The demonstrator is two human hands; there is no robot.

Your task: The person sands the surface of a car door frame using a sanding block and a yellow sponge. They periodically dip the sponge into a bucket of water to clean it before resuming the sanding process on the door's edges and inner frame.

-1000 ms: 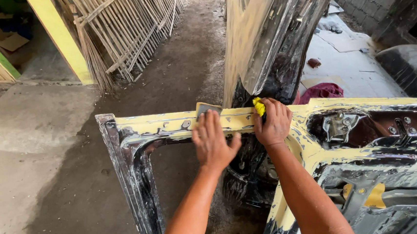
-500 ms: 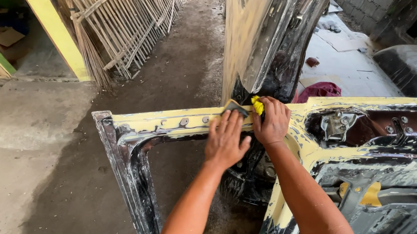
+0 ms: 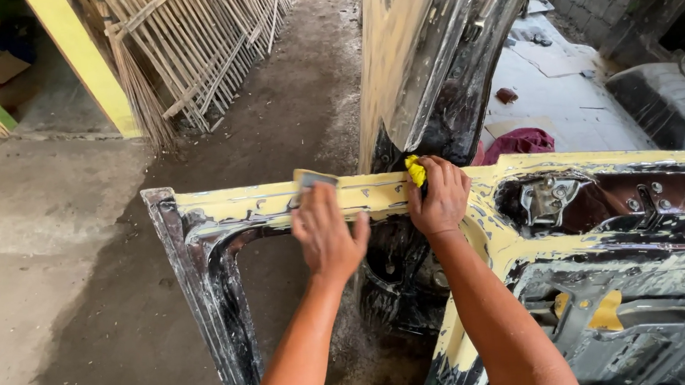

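A stripped car door (image 3: 223,205) lies flat before me, its window frame coated in pale yellow filler over black paint. My left hand (image 3: 328,232) presses a folded sheet of sandpaper (image 3: 313,178) flat on the top bar of the frame. My right hand (image 3: 439,196) rests on the same bar just to the right, closed around a small yellow sponge (image 3: 415,170) that pokes out above the fingers. The two hands are about a hand's width apart.
A second dark body panel (image 3: 438,65) stands upright just behind the door. Bamboo fencing (image 3: 196,50) leans against a yellow post (image 3: 80,66) at the back left. A maroon cloth (image 3: 520,141) lies on the white surface to the right. Bare concrete floor (image 3: 50,261) spreads left.
My left hand has slid back to the left along the top bar with the sandpaper, after having moved right toward the right hand. The right hand has stayed in place.
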